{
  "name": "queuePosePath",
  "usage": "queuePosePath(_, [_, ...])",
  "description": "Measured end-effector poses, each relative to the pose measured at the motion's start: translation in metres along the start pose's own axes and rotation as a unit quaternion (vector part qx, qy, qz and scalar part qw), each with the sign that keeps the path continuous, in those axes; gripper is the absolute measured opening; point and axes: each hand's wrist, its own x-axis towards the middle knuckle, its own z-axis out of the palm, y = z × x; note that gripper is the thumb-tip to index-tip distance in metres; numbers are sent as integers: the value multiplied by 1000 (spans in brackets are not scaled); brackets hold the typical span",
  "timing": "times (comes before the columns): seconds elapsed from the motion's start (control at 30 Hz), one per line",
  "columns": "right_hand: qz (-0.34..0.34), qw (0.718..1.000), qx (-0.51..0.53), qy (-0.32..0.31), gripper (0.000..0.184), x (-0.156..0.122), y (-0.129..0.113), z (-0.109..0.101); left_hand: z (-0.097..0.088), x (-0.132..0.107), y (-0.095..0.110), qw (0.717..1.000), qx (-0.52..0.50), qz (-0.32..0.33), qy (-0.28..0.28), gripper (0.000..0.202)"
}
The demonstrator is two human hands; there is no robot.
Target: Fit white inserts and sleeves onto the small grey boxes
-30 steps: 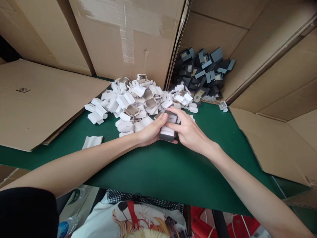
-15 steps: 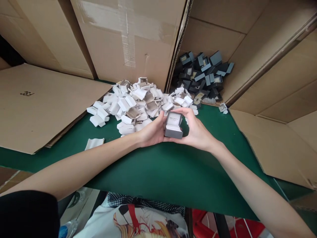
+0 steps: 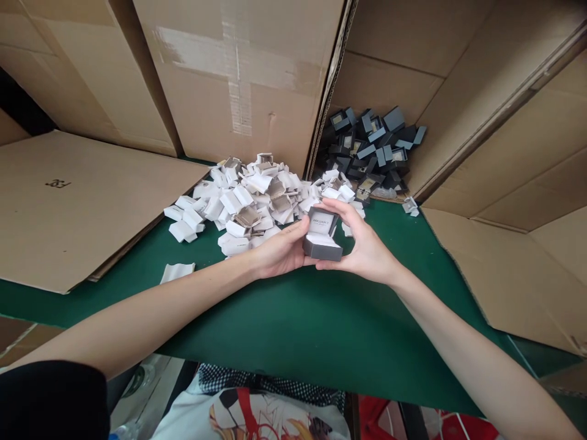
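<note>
A small dark grey jewellery box (image 3: 323, 249) with a white lining is held up over the green tabletop, its lid raised and print inside the lid facing me. My left hand (image 3: 283, 249) grips its left side, thumb near the lid. From the right, my right hand (image 3: 362, 241) holds it too, fingers at the top of the lid and thumb under the front edge. Just behind my hands lies a heap of white folded inserts (image 3: 257, 195). One loose white piece (image 3: 177, 271) rests near my left forearm.
Many dark open boxes (image 3: 371, 146) are piled in a cardboard enclosure at the back right. Tall cardboard walls (image 3: 238, 73) stand behind the heap. Cardboard sheets lie on the left (image 3: 92, 201) and right (image 3: 495, 269). A single white insert (image 3: 410, 206) sits at right on the green table (image 3: 284, 324).
The jewellery box has tilted slightly, showing more of its white lining, and my right thumb has shifted along its lower front. The whole view has dropped slightly in the frame.
</note>
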Motion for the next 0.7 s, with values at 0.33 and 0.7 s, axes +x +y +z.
queuePosePath(0.33, [-3,993,111,-31,84,1,0,-5,-7,0,4,998,-19,-36,-41,48])
queuePosePath(0.7, [48,990,130,35,49,3,9,-12,-11,2,2,997,-42,-44,-50,59])
